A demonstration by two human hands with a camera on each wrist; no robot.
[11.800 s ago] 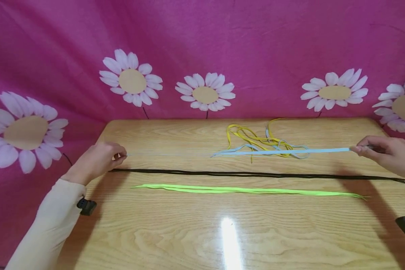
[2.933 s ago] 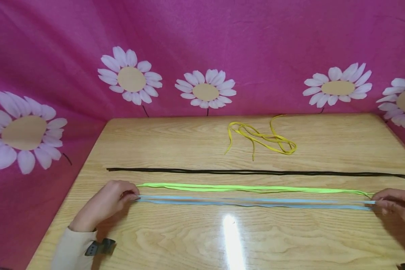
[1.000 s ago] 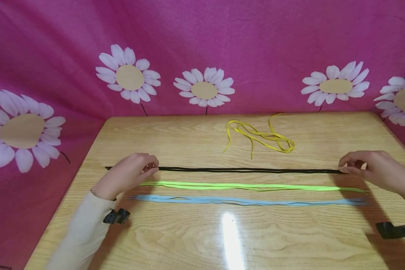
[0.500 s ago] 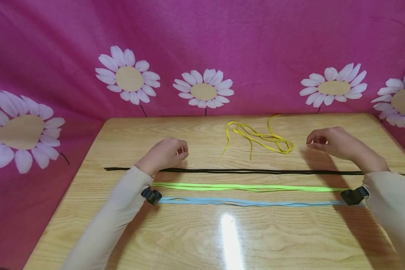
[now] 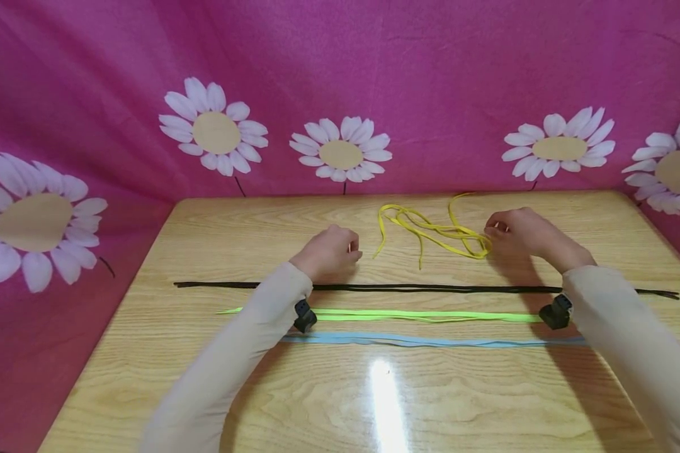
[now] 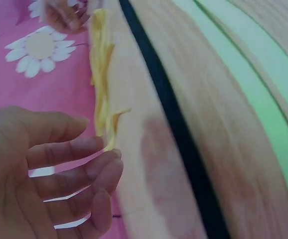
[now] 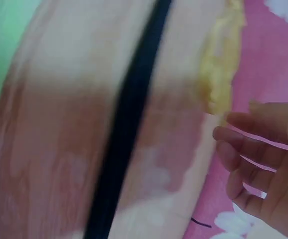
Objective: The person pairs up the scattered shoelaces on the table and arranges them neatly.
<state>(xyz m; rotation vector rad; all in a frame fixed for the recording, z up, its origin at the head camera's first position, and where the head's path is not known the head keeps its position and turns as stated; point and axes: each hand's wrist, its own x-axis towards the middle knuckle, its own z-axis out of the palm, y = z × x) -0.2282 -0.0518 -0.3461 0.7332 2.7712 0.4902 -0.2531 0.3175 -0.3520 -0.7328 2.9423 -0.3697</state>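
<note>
A yellow shoelace (image 5: 459, 234) lies in loose loops near the table's back edge, between my two hands. My left hand (image 5: 330, 253) hovers left of it, fingers loosely bent and holding nothing; the left wrist view shows the lace (image 6: 101, 69) beyond the fingertips. My right hand (image 5: 524, 234) is right at the lace's right-hand loop. In the right wrist view its fingers (image 7: 233, 144) curve loosely with nothing between them, just beside the blurred yellow lace (image 7: 221, 59).
Three laces lie stretched side to side across the wooden table (image 5: 430, 402): black (image 5: 419, 288) farthest back, then neon green (image 5: 419, 315), then light blue (image 5: 419, 341) nearest. My forearms cross over them. A pink flowered cloth (image 5: 430, 75) hangs behind the table.
The blue lace was drawn from the yellow tangle and laid in front of the green one. Both hands then left the black lace, moving back and inward toward the yellow lace.
</note>
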